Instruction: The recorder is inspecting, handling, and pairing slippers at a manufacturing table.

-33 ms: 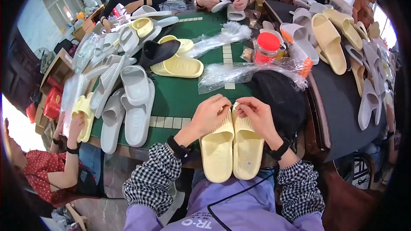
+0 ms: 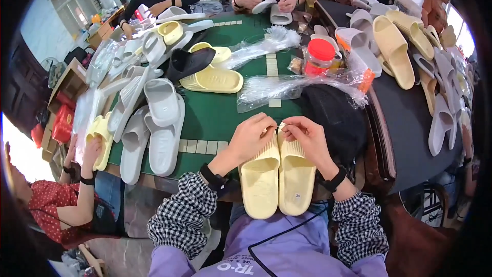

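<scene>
A pair of pale yellow slippers [image 2: 260, 187] lies side by side at the table's near edge, heels toward me, with a small white size label inside the right one. Over their toe end, my left hand [image 2: 254, 136] and my right hand [image 2: 303, 136] meet with fingertips pinched close together. What the fingers hold is too small to make out; it may be a thin strand. Just beyond my hands lies a bundle of clear plastic strands [image 2: 292, 90] in a clear bag. A black cloth item [image 2: 330, 118] sits beside my right hand.
Grey slippers [image 2: 165, 133] and a black slipper [image 2: 192, 63] lie on the left of the green table [image 2: 205, 118]. A red-lidded jar [image 2: 320, 56] stands beyond the bag. More slippers [image 2: 393, 51] cover the dark surface at right. Co-workers handle slippers at left and across the table.
</scene>
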Available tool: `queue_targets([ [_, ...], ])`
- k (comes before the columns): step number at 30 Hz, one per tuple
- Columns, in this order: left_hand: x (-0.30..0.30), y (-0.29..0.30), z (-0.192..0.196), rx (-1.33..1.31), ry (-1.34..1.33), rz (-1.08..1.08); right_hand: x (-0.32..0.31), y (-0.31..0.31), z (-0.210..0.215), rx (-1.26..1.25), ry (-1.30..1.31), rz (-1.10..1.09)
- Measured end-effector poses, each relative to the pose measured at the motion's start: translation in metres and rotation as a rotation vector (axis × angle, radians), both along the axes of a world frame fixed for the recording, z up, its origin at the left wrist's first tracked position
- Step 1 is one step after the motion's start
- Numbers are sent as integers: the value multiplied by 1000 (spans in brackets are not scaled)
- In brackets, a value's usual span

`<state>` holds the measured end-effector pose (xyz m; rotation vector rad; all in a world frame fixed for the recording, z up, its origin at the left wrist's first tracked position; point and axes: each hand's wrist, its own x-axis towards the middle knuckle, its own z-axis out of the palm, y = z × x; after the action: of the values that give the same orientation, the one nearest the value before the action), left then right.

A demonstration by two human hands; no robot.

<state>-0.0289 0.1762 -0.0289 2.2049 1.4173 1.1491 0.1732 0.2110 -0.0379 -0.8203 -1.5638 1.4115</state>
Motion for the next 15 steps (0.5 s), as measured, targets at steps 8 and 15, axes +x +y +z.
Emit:
queue_targets([
  [8,0,0,-2,69,5,-49,0,1,-1,48,1,6],
  [15,0,-1,-2,96,65,-28,-1,-1,1,95,14,-29],
])
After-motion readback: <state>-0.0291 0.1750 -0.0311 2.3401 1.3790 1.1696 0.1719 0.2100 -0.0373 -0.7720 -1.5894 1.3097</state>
